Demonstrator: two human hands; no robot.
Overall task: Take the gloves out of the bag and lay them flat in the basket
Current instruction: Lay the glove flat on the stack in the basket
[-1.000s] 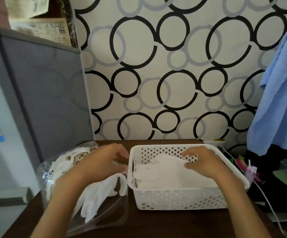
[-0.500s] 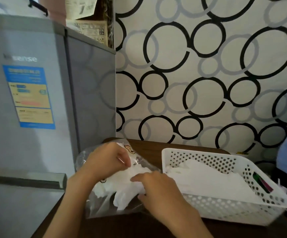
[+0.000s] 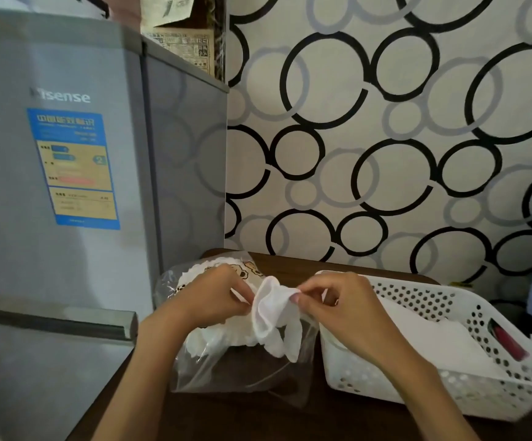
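Head view showed us both hands raised over the bag (image 3: 226, 367), sharing one white glove (image 3: 271, 319) between them. Our left hand (image 3: 217, 294) pinched the near-left edge of the cuff with curled fingers, and our right hand (image 3: 341, 300) pinched the opposite edge between thumb and forefinger, so the cuff gaped open between the two grips. The glove hung from that cuff with its long axis running down and slightly rightward, its fingers dangling just above the clear plastic of the bag, where we saw more gloves (image 3: 213, 338) bunched inside. The basket (image 3: 493, 393) lay immediately to the right of the glove, its near-left corner just beside our right wrist, and a layer of white gloves already lay flat in it. We judged that the coming move turned on this: the basket sat to the right, so the right hand was the nearer one to lead the carry, while the left had to follow across. We also judged that, since the glove hung upright, it would need tipping over so its length lay along the basket. The table (image 3: 226, 418) under it all was dark wood.
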